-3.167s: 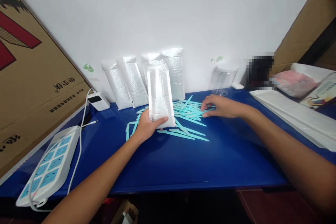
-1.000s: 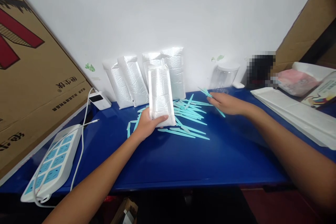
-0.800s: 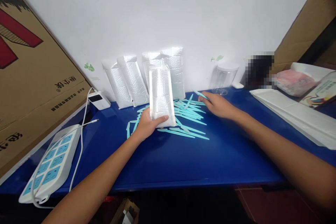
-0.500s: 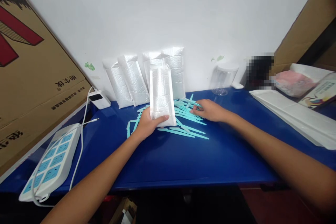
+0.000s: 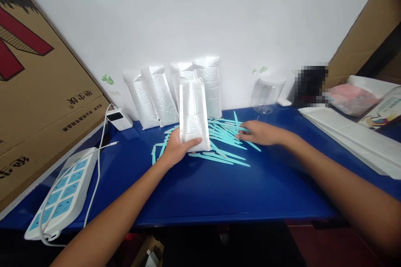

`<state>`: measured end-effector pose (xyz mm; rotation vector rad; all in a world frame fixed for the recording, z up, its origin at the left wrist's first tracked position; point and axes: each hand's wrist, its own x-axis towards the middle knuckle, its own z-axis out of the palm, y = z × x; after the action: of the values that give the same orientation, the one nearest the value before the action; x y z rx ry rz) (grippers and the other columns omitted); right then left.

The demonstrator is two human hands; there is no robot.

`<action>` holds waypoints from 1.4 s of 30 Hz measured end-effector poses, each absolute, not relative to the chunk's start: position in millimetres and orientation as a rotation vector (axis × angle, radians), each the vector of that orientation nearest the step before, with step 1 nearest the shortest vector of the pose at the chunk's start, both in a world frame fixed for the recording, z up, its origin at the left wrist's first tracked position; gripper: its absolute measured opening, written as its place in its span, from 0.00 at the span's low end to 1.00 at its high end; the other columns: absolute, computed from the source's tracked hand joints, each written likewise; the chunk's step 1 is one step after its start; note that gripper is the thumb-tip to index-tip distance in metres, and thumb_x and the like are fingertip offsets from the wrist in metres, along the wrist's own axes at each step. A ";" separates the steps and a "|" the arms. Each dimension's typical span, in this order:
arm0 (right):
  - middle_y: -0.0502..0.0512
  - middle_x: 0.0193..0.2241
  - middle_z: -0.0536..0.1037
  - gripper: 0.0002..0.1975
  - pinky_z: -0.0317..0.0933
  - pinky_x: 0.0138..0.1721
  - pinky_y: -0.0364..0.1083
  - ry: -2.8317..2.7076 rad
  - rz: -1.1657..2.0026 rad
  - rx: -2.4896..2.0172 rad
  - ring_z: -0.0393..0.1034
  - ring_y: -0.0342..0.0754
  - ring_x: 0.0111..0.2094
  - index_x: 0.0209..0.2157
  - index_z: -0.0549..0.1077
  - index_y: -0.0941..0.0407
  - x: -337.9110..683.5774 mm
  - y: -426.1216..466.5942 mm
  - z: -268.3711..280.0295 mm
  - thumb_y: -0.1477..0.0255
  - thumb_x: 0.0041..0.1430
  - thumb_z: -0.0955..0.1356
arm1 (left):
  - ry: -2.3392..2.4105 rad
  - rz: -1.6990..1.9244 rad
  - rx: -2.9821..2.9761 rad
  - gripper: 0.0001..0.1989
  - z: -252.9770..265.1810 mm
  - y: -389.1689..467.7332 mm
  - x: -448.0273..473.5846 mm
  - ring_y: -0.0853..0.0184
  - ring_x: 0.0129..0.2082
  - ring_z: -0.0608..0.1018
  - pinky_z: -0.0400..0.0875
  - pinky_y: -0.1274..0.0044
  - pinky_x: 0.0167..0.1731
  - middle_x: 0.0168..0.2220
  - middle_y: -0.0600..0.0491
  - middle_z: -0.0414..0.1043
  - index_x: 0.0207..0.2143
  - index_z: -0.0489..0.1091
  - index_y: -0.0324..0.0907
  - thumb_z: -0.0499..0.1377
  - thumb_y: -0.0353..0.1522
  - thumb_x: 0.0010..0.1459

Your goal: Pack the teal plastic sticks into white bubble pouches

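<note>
1 silver padded pouch (image 5: 193, 108) stands nearly upright in the left hand (image 5: 177, 149), its thumb pressed across the lower front and the other fingers mostly hidden behind; whether the pouch's bottom touches the table I cannot tell. The right hand (image 5: 260, 132) is at the right side of a loose heap of teal strips (image 5: 224, 134), its thumb and fingertips curled in among them; I cannot tell whether they pinch any. The heap lies on the blue table (image 5: 238, 194), partly behind the held pouch. 4 more silver pouches (image 5: 160, 96) lean against the white wall (image 5: 225, 16), 2 of them partly covered by the held pouch. Near the wall, farther right, stands 1 clear jar (image 5: 268, 94) with a white lid.
</note>
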<state>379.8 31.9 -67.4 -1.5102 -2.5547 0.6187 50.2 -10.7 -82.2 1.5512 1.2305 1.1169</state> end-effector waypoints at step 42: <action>0.49 0.22 0.64 0.24 0.51 0.30 0.46 -1.858 0.355 -1.519 0.59 0.46 0.26 0.25 0.60 0.53 376.6 23.8 -47.5 0.51 0.64 0.68 | 1.092 0.938 1.663 0.22 -76.0 -13.5 45.7 0.58 0.40 0.80 0.72 0.73 0.40 0.41 0.50 0.79 0.45 0.76 0.38 0.72 0.37 0.48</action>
<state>376.6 23.8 -47.5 -1.5185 -1.8578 0.3546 45.7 -13.5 -76.0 1.6632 1.0920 0.9378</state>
